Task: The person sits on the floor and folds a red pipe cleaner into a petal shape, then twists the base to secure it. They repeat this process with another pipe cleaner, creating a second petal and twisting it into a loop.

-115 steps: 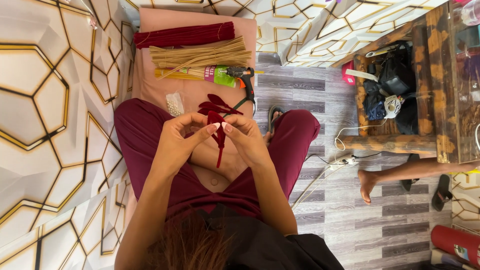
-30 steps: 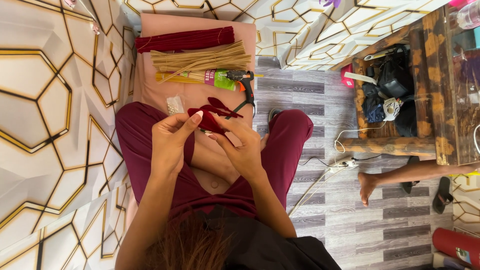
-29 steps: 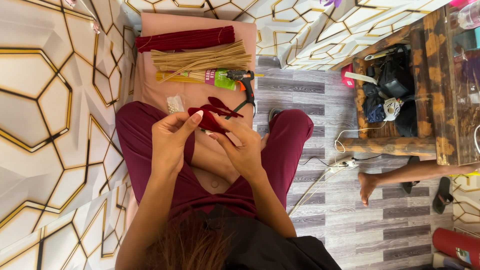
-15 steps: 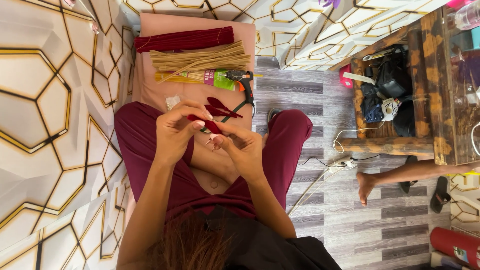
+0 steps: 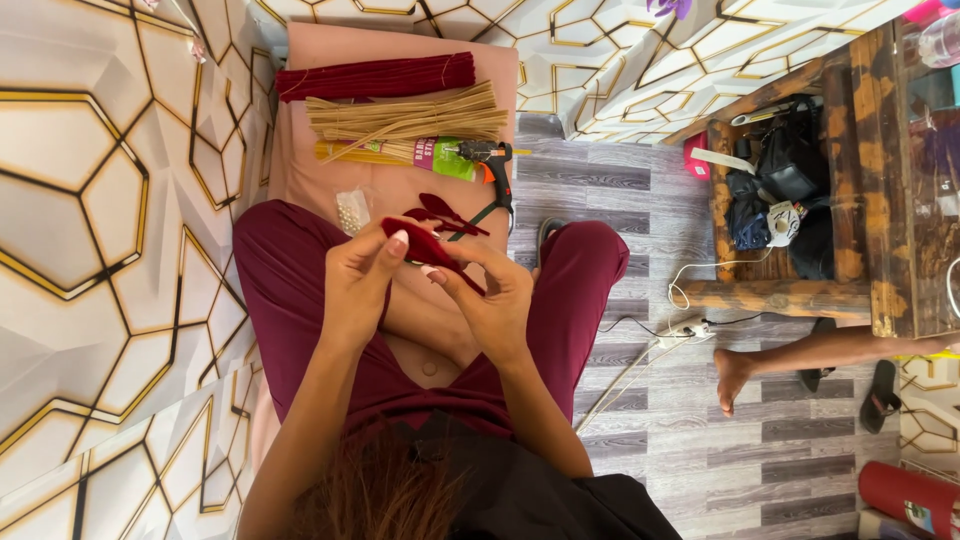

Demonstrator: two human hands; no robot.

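Maroon strip (image 5: 432,250) — pinched by left hand (image 5: 362,285); right hand (image 5: 497,305) too.

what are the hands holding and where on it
Both hold one dark red petal-shaped piece: the left hand pinches its upper end, the right hand its lower end.

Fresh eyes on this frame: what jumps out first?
At centre, the left hand and right hand pinch a dark red petal-shaped fabric piece between them above the lap. Beyond them, on the pink cloth-covered surface, lie a dark red bundle of sticks, a tan bundle of sticks and a black glue gun.
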